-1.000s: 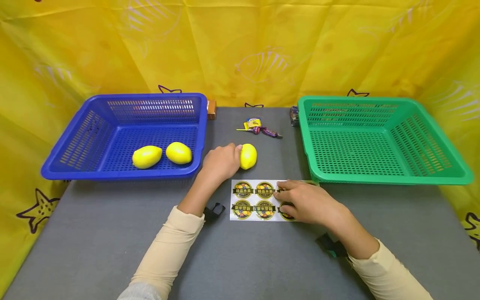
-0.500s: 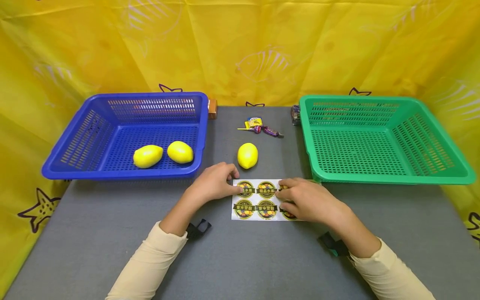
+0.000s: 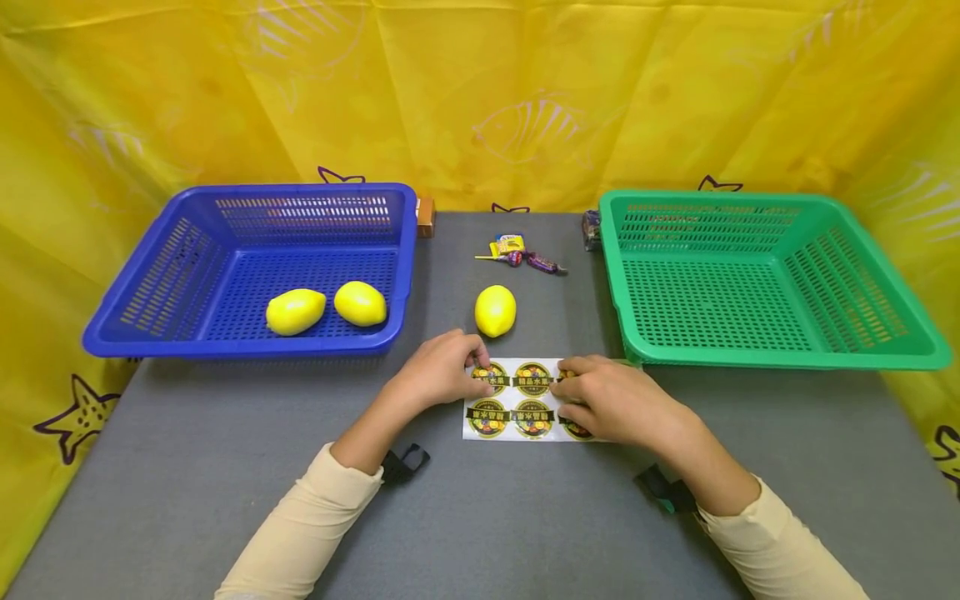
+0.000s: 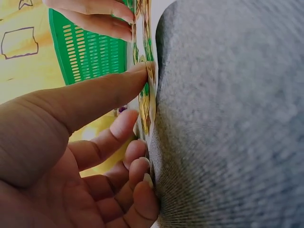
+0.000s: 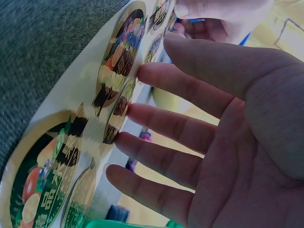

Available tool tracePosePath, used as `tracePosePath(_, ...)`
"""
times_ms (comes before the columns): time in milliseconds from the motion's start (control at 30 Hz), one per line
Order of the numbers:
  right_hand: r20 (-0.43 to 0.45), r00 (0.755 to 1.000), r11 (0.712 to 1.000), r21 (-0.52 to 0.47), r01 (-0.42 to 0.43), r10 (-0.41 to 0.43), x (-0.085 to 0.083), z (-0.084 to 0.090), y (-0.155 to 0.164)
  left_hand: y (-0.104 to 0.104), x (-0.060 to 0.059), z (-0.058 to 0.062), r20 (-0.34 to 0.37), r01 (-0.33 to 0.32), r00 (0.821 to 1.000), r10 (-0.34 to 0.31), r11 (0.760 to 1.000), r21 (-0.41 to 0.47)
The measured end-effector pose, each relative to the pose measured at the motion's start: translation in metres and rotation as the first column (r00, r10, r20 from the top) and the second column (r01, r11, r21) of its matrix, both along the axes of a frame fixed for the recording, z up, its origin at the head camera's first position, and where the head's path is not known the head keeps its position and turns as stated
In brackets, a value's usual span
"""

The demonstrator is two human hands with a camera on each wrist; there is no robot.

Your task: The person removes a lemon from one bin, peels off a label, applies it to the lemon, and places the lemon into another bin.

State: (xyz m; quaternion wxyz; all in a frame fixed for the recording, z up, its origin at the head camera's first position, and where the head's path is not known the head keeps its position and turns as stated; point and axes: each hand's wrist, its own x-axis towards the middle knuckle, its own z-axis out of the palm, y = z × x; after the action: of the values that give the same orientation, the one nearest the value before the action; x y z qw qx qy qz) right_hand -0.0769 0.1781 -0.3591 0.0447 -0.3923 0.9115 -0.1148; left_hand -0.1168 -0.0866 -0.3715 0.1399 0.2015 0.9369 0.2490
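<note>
Working on the white sheet of round gold-and-black fruit stickers (image 3: 517, 400), lying flat on the grey cloth table (image 3: 187, 467) between the baskets. Left hand (image 3: 438, 372) has thumb and curled fingertips picking at the top-left sticker's edge; whether it has lifted, can't tell. Right hand (image 3: 611, 400) lies flat, fingers straight, pressing the sheet's right side down, grasping nothing. One yellow plastic lemon (image 3: 495, 311) sits bare on the table just beyond the sheet, no sticker visible. Two more yellow lemons (image 3: 327, 307) wait in the blue slotted plastic basket (image 3: 142, 333). Green slotted plastic basket (image 3: 825, 357) holds nothing. Judged: early, no lemon labelled or moved over yet.
</note>
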Motion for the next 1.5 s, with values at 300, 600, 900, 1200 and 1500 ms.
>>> tracePosePath(300, -0.001, 1.0, 1.0, 0.01, 0.008, -0.008, 0.0, 0.0, -0.001, 0.003, 0.002, 0.002, -0.027, -0.006, 1.0, 0.006, 1.0, -0.019)
tracePosePath(600, -0.018, 1.0, 1.0, 0.001, 0.006, -0.006, 0.0, -0.001, -0.001, 0.003, 0.002, 0.002, -0.012, 0.005, 1.0, -0.005, 1.0, 0.005)
tracePosePath(900, -0.022, 1.0, 1.0, -0.012, -0.004, 0.004, -0.001, -0.002, -0.001, -0.004, 0.0, 0.004, 0.041, 0.048, 0.998, -0.055, 0.989, 0.141)
tracePosePath(1200, 0.016, 1.0, 0.999, -0.046, 0.0, 0.001, -0.007, 0.0, 0.001, -0.002, -0.006, 0.013, 0.088, -0.008, 0.996, -0.033, 0.903, 0.43)
tracePosePath(1500, 0.114, 0.978, 0.958, -0.212, 0.193, -0.172, -0.022, 0.002, -0.021, 0.008, -0.019, 0.008, 0.087, -0.174, 0.984, 0.156, 0.733, 0.657)
